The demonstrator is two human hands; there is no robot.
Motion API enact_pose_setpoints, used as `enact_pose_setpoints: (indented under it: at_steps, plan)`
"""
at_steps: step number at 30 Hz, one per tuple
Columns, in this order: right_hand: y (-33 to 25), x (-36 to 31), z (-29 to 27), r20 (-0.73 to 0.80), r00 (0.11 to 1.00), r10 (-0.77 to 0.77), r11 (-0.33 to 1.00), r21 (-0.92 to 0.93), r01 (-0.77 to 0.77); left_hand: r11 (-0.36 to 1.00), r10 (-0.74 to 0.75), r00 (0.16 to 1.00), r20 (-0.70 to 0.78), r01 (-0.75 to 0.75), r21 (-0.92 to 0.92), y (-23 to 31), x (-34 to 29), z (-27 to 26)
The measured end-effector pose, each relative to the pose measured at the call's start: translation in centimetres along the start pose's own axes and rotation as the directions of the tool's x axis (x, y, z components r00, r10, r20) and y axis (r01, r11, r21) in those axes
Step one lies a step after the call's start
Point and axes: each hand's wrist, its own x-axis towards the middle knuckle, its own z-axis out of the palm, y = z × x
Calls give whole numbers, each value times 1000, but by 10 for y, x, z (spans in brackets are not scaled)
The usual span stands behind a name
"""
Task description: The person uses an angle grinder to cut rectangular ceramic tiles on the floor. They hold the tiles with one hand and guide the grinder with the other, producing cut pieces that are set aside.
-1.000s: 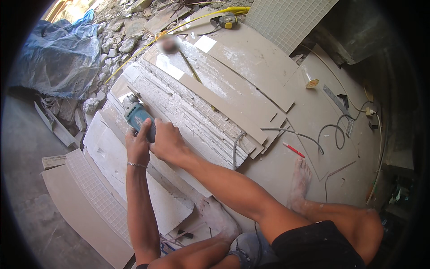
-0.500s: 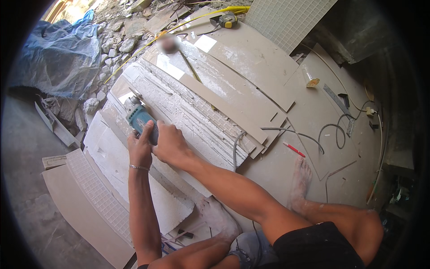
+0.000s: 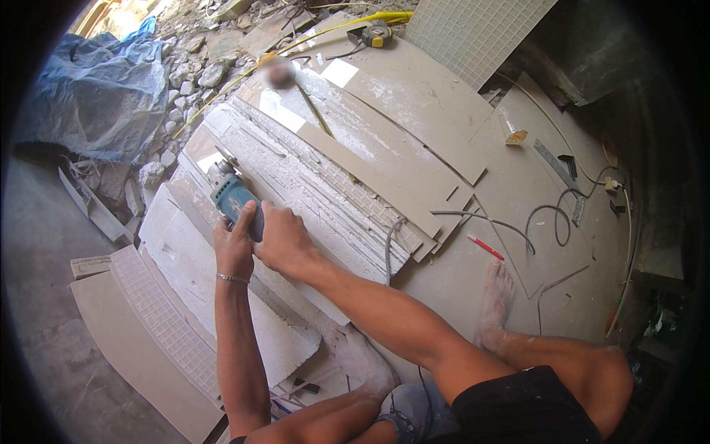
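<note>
Both hands are wrapped round a teal angle grinder [image 3: 234, 195], whose disc end points up and away over dusty tile pieces. My left hand [image 3: 234, 248], with a bracelet at its wrist, grips the body from the near left side. Next to it my right hand [image 3: 285, 240] closes on the rear of the body. Beneath the grinder lie white-dusted tile strips [image 3: 296, 181] stacked on a pale slab [image 3: 185, 248]. The disc's edge is close to the tile surface; whether it touches I cannot tell.
Beige tiles [image 3: 421, 89] cover the floor ahead. A yellow tape measure [image 3: 376, 34], a red pen [image 3: 485, 247], a metal ruler [image 3: 556, 164] and a grey cable [image 3: 532, 229] lie about. Rubble [image 3: 194, 85] and a blue tarp [image 3: 103, 96] are far left. My bare feet [image 3: 362, 359] flank the stack.
The grinder and both hands have shifted very slightly to the right. My grip on it is unchanged.
</note>
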Motion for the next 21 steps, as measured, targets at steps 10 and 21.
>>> enact_pose_setpoints:
  at_steps: [10, 21]
  plan:
    - [5, -6, 0, -14, 1000, -15, 1000, 15, 15, 1000, 1, 1000, -15, 0, 12, -5, -5, 2]
    - [7, -13, -2, -2, 1000, 6, 1000, 14, -6, 1000, -2, 1000, -10, 2, 13, -5, -13, 5]
